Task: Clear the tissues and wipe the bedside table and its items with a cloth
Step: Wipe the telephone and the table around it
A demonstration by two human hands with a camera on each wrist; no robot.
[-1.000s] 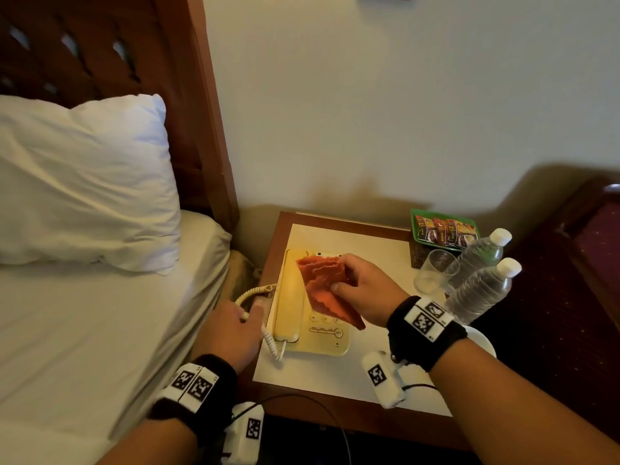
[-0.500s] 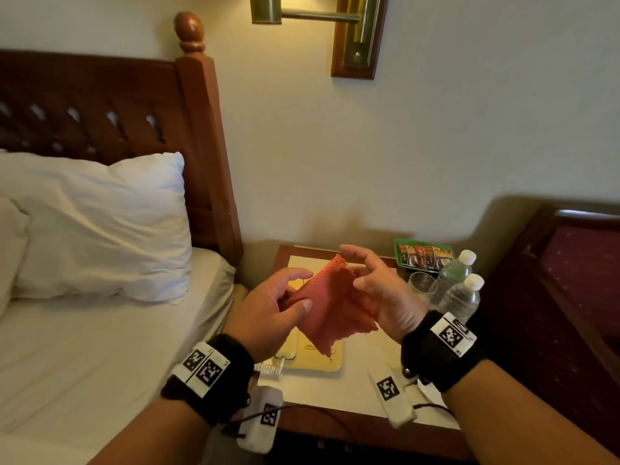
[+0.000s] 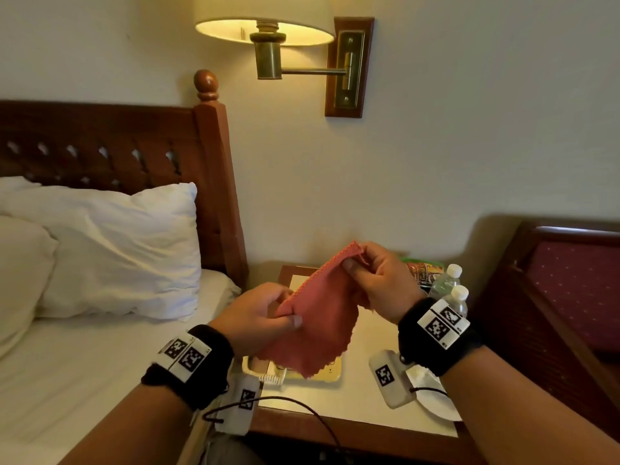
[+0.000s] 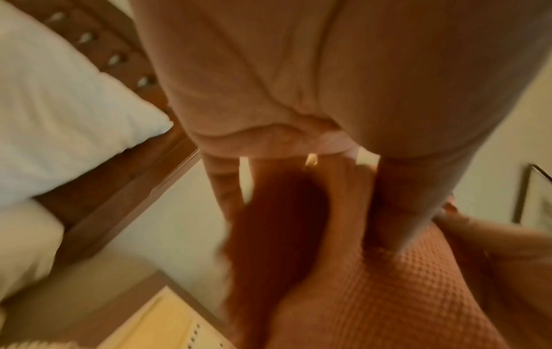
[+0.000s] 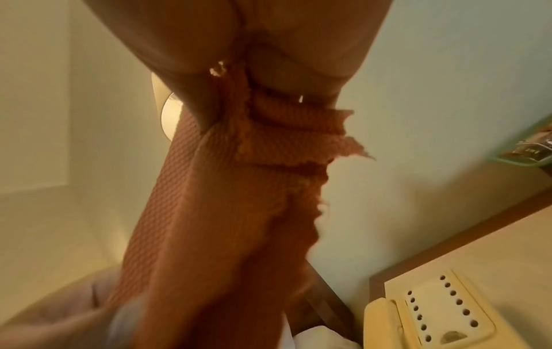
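Observation:
An orange-red waffle cloth (image 3: pixel 318 323) hangs in the air above the bedside table (image 3: pixel 362 374), stretched between both hands. My left hand (image 3: pixel 265 317) pinches its lower left edge between thumb and fingers. My right hand (image 3: pixel 372 280) pinches the upper corner, higher and further back. The left wrist view shows the cloth (image 4: pixel 403 295) under the thumb; the right wrist view shows the cloth (image 5: pixel 239 189) bunched at the fingers. Below the cloth sits a cream telephone (image 3: pixel 325 372), also seen as the telephone (image 5: pixel 442 316) in the right wrist view, mostly hidden in the head view.
Two water bottles (image 3: pixel 449 283) and a green tray of sachets (image 3: pixel 422 268) stand at the table's back right. A white plate (image 3: pixel 432 397) lies at the front right. The bed with white pillows (image 3: pixel 110 250) is left, a wall lamp (image 3: pixel 265 31) above, a dark chair (image 3: pixel 570 290) right.
The cloth came up off the telephone. My left hand rose from the handset cord and took the cloth's edge; both hands now hold it spread higher above the table.

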